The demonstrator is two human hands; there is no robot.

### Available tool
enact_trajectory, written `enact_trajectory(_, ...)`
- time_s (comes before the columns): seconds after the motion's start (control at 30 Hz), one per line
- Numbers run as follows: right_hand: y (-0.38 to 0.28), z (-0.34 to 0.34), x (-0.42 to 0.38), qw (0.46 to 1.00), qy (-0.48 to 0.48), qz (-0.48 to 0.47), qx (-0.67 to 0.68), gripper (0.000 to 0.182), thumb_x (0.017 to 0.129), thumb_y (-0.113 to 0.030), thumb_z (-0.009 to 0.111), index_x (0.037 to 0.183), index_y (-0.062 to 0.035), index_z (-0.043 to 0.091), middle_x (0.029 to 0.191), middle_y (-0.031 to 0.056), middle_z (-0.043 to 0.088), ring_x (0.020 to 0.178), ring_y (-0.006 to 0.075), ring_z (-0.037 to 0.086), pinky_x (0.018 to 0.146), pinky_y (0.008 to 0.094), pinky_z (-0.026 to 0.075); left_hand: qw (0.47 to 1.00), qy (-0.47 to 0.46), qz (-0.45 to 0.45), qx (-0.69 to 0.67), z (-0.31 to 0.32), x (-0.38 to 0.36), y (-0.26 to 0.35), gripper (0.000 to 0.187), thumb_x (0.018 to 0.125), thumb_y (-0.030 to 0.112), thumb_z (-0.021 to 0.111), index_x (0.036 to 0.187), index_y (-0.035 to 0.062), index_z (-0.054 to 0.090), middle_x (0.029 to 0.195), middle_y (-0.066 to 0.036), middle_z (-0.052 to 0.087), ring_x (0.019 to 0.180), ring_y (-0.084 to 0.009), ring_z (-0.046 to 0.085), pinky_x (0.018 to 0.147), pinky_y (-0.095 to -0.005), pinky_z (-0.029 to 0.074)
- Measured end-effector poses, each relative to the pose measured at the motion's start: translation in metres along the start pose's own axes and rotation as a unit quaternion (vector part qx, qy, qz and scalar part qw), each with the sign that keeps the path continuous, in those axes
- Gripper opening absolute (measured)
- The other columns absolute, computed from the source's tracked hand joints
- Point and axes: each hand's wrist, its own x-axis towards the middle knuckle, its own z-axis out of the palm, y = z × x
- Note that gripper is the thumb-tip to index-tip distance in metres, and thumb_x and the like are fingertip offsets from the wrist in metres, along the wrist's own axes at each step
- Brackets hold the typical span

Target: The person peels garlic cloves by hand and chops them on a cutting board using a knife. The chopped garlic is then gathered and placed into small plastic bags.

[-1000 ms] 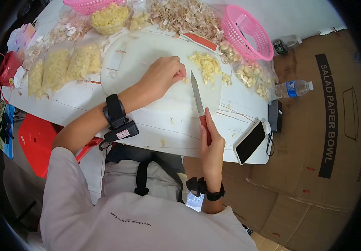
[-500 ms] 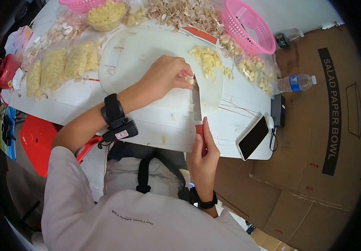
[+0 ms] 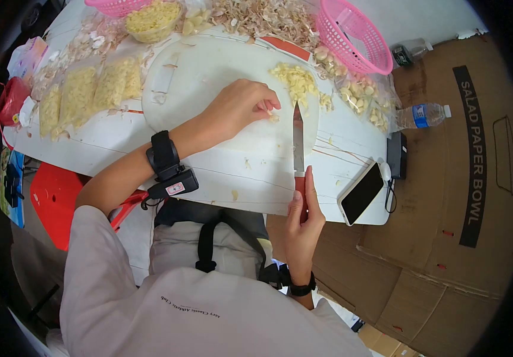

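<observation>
My right hand (image 3: 305, 217) is wrapped round the red handle of a kitchen knife (image 3: 298, 140), its blade pointing away from me over the right part of a round white cutting board (image 3: 209, 65). Above the board, my left hand (image 3: 250, 102) is closed in a pinch, with a small pale garlic clove (image 3: 274, 118) at its fingertips; the fingers hide part of it. A gap separates the blade from the left hand. Beyond the knife tip lies a heap of sliced garlic (image 3: 297, 82) on the board.
Bags of chopped garlic (image 3: 78, 95) lie left, near a full bowl (image 3: 152, 21). Garlic skins (image 3: 262, 21) are piled behind the board. On the right are a pink basket (image 3: 354, 38), a bag of peeled cloves (image 3: 363, 101), a phone (image 3: 361, 193) and a water bottle (image 3: 423, 116).
The knife in my right hand has moved to the right, away from the left fingertips and the clove. My left hand has stayed nearly in place, its fingers shifting slightly.
</observation>
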Motion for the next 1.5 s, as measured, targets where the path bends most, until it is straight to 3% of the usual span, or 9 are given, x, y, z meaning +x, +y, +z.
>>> enact_trajectory(0.17, 0.003, -0.005, -0.001, 0.999, -0.014, 0.025, -0.035, 0.046, 0.099, -0.001, 0.048, 0.145, -0.0053, 0.044, 0.116, 0.0245, 0.067, 0.104, 0.0193, 0.065, 0.085, 0.0285, 0.050, 1.000, 0.023, 0.019, -0.003, 0.001, 0.001, 0.001, 0.016, 0.079, -0.003, 0.069, 0.096, -0.0031, 0.070, 0.090, -0.015, 0.071, 0.081, -0.0250, 0.069, 0.076, -0.0338, 0.054)
enact_trajectory(0.47, 0.012, 0.003, -0.005, 0.997, 0.013, -0.067, -0.023, 0.046, 0.099, 0.001, 0.047, 0.145, -0.0042, 0.044, 0.115, 0.0249, 0.067, 0.105, 0.0211, 0.066, 0.085, 0.0293, 0.050, 0.999, 0.000, 0.004, -0.042, 0.008, 0.004, -0.001, 0.018, 0.084, -0.002, 0.065, 0.102, -0.0025, 0.070, 0.097, -0.016, 0.072, 0.090, -0.0238, 0.070, 0.081, -0.0319, 0.054)
enact_trajectory(0.77, 0.009, 0.001, -0.003, 0.999, 0.007, -0.042, -0.032, 0.047, 0.099, 0.002, 0.047, 0.145, -0.0049, 0.043, 0.116, 0.0250, 0.067, 0.109, 0.0234, 0.065, 0.085, 0.0300, 0.050, 0.992, 0.034, 0.085, 0.087, 0.008, 0.001, 0.000, 0.032, 0.085, 0.000, 0.061, 0.116, 0.0049, 0.067, 0.095, -0.014, 0.072, 0.086, -0.0310, 0.068, 0.081, -0.0381, 0.052)
enact_trajectory(0.93, 0.006, 0.012, 0.009, 0.995, 0.018, -0.088, -0.046, 0.048, 0.098, 0.002, 0.048, 0.145, -0.0053, 0.044, 0.115, 0.0267, 0.066, 0.108, 0.0289, 0.067, 0.087, 0.0302, 0.050, 0.995, 0.087, -0.029, 0.044, 0.004, 0.003, 0.004, 0.033, 0.086, 0.002, 0.062, 0.118, 0.0057, 0.064, 0.087, -0.012, 0.070, 0.076, -0.0278, 0.066, 0.077, -0.0389, 0.052)
enact_trajectory(1.07, 0.001, 0.021, 0.016, 0.994, 0.018, -0.099, -0.048, 0.048, 0.097, 0.003, 0.049, 0.145, -0.0053, 0.044, 0.114, 0.0278, 0.066, 0.106, 0.0323, 0.068, 0.086, 0.0323, 0.051, 0.994, 0.091, -0.044, 0.050, 0.002, 0.004, 0.006, 0.031, 0.085, 0.003, 0.063, 0.116, 0.0066, 0.066, 0.091, -0.011, 0.069, 0.077, -0.0262, 0.065, 0.078, -0.0385, 0.051)
enact_trajectory(1.17, -0.001, 0.025, 0.018, 0.991, 0.031, -0.109, -0.075, 0.049, 0.097, 0.003, 0.049, 0.145, -0.0057, 0.044, 0.113, 0.0278, 0.066, 0.105, 0.0349, 0.068, 0.085, 0.0349, 0.052, 0.994, 0.077, 0.013, 0.081, -0.001, 0.004, 0.007, 0.031, 0.085, 0.002, 0.063, 0.115, 0.0080, 0.068, 0.104, -0.012, 0.068, 0.090, -0.0267, 0.064, 0.086, -0.0378, 0.049)
enact_trajectory(1.23, -0.008, 0.025, 0.018, 0.994, 0.020, -0.069, -0.078, 0.046, 0.098, 0.003, 0.044, 0.144, -0.0020, 0.045, 0.120, 0.0291, 0.063, 0.115, 0.0332, 0.063, 0.092, 0.0330, 0.048, 0.988, 0.069, 0.077, 0.118, -0.001, 0.003, 0.010, 0.037, 0.082, -0.003, 0.062, 0.116, 0.0099, 0.069, 0.117, -0.010, 0.064, 0.107, -0.0269, 0.059, 0.095, -0.0376, 0.044)
enact_trajectory(1.37, -0.007, 0.027, 0.019, 0.993, 0.018, -0.079, -0.081, 0.047, 0.098, 0.004, 0.044, 0.144, -0.0023, 0.043, 0.120, 0.0300, 0.062, 0.117, 0.0346, 0.062, 0.092, 0.0333, 0.048, 0.982, 0.033, 0.098, 0.161, 0.001, 0.003, 0.012, 0.046, 0.078, -0.010, 0.058, 0.117, 0.0111, 0.070, 0.126, -0.008, 0.062, 0.119, -0.0268, 0.053, 0.102, -0.0378, 0.039)
enact_trajectory(1.5, -0.001, 0.032, 0.021, 0.986, 0.043, -0.126, -0.096, 0.051, 0.096, 0.004, 0.049, 0.146, -0.0064, 0.043, 0.112, 0.0281, 0.066, 0.102, 0.0372, 0.068, 0.083, 0.0374, 0.052, 0.962, 0.004, 0.126, 0.242, 0.003, 0.001, 0.010, 0.062, 0.073, -0.016, 0.054, 0.126, 0.0142, 0.065, 0.142, -0.004, 0.053, 0.133, -0.0263, 0.043, 0.110, -0.0433, 0.032)
